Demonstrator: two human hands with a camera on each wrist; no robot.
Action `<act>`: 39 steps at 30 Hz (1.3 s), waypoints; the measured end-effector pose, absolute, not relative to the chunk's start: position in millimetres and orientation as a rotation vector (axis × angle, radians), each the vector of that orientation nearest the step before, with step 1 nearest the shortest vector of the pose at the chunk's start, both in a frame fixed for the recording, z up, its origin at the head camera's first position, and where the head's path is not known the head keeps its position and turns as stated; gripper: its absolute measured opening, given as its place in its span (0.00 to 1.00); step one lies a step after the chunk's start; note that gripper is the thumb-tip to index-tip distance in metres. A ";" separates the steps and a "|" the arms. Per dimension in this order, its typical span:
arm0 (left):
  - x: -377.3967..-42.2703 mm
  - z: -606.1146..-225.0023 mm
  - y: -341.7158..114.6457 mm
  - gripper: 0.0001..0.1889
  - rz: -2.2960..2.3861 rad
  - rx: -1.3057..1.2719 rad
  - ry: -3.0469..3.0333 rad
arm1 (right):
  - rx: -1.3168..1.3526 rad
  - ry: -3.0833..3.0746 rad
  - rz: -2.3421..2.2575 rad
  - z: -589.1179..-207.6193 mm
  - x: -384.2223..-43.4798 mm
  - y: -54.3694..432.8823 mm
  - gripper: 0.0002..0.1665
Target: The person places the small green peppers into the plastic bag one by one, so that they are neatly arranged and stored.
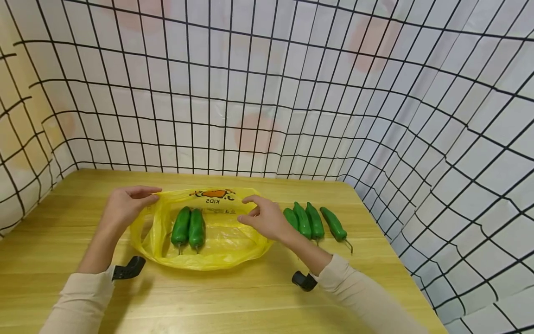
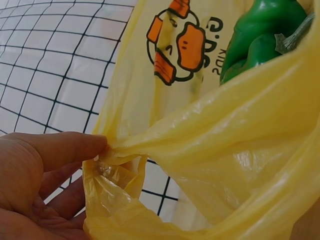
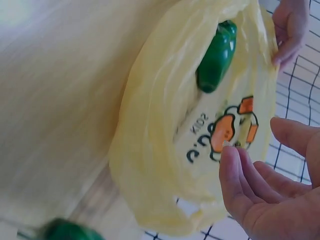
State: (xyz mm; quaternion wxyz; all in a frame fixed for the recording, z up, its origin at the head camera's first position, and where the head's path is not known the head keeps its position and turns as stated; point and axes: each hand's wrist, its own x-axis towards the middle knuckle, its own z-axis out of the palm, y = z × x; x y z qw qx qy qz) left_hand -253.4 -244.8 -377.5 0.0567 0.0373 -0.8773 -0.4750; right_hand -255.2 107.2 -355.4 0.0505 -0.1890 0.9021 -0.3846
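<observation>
A yellow plastic bag (image 1: 233,260) with a printed cartoon lies spread on the table, its mouth held wide. Inside it, two green peppers (image 1: 181,227) lie side by side. My left hand (image 1: 127,204) pinches the bag's left edge, thumb against fingers near the handle loop (image 2: 117,185) in the left wrist view. At the bag's right edge my right hand (image 1: 267,218) has thumb and fingers parted, with nothing between them in the right wrist view. Right of the bag, several green peppers (image 1: 315,221) lie in a row, partly behind the right hand and forearm.
The wooden table (image 1: 208,301) carries everything. A white wall covering with a black grid (image 1: 250,93) rises behind it and along both sides. A black wrist mount (image 1: 129,268) sits below the left wrist, another mount (image 1: 304,281) below the right.
</observation>
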 end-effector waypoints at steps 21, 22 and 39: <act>-254.3 -379.1 -246.6 0.24 -1.442 0.120 -2.663 | -0.407 2.905 -1.113 -343.6 -258.9 202.5 0.31; -254.3 -379.1 -246.7 0.24 -1.442 0.121 -2.664 | -0.391 2.921 -1.099 -344.6 -259.1 207.0 0.31; -253.8 -378.6 -243.3 0.23 -1.441 0.128 -2.647 | -0.264 3.104 -1.022 -363.3 -257.6 263.0 0.33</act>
